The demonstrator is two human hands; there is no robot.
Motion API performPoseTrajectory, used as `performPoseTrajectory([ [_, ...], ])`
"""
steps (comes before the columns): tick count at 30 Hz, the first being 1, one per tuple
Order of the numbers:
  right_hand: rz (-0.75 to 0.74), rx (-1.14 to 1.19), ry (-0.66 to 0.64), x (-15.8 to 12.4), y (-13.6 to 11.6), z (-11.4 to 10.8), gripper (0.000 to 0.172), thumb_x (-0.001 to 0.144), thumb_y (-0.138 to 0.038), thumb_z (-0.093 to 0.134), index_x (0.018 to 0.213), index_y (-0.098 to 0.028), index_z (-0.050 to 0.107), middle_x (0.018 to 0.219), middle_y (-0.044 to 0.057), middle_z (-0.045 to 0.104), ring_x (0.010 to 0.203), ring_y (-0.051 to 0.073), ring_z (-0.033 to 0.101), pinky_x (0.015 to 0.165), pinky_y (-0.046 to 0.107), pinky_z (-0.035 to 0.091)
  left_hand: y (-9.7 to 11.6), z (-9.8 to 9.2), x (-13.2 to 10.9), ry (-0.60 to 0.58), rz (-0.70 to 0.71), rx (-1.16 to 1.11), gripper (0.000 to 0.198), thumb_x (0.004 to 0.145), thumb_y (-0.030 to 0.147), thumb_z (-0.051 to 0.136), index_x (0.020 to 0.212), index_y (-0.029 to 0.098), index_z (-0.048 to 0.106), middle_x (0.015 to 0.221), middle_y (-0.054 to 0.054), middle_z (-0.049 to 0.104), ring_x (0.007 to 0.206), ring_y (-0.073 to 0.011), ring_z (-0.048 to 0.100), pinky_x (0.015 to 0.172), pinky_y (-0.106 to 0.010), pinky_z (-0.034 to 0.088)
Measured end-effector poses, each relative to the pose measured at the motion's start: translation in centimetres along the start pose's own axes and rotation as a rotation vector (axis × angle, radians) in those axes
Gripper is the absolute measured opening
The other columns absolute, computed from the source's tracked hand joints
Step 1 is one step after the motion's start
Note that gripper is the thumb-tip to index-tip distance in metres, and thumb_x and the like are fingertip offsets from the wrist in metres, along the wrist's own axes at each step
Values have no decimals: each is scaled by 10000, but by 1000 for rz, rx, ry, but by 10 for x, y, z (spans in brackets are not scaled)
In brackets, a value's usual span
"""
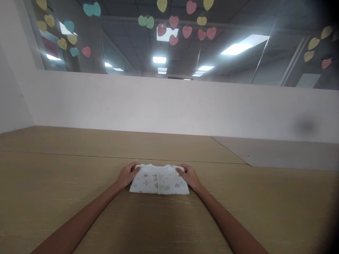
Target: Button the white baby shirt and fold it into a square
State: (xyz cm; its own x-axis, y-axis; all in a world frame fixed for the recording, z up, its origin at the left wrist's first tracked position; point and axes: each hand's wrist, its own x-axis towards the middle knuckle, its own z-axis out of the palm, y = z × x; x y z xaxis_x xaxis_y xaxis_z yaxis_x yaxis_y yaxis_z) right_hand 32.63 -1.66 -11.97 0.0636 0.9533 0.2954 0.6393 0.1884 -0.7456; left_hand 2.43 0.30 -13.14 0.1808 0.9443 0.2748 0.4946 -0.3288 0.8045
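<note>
Folded white printed garment [159, 181] lies flat on the table [53, 208], low and centred in the frame, between both hands. Left hand [127, 175] sits on its upper left corner, right hand [187, 177] on its upper right corner; both are open, fingers lying over the top edge and pressing down, with no clear pinch. Risk: the layers could slide apart at the central overlap [158, 184] if the hands drag unevenly, as the smooth table looks to offer little grip; raising one corner alone could loosen the fold
</note>
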Motion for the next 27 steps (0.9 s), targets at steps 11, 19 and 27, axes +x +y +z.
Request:
performPoseTrajectory([
  [11, 1, -56, -1, 2, 0, 0, 312, 730, -380, 483, 811, -129, 651, 743, 66, 647, 646, 173, 554, 593, 258, 387, 1, 0, 0, 26, -11, 26, 414, 765, 444, 429, 1015, 161, 597, 856, -44, 654, 759, -187, 574, 666, -277, 421],
  [19, -21, -35, -5, 2, -1, 1, 293, 736, -364, 481, 807, -134, 648, 777, 62, 655, 680, 175, 568, 617, 259, 400, -4, 0, 2, -7, -6, 13, 424, 764, 473, 434, 1005, 168, 604, 851, -42, 661, 757, -194, 577, 656, -276, 419],
  [27, -14, -54, -5, 0, -4, -1, 282, 734, -345, 482, 812, -137, 656, 781, 64, 657, 673, 172, 565, 609, 257, 398, -2, -1, 1, -10, -30, -10, 497, 737, 537, 470, 1044, 165, 590, 880, -51, 658, 784, -202, 584, 657, -273, 428],
])
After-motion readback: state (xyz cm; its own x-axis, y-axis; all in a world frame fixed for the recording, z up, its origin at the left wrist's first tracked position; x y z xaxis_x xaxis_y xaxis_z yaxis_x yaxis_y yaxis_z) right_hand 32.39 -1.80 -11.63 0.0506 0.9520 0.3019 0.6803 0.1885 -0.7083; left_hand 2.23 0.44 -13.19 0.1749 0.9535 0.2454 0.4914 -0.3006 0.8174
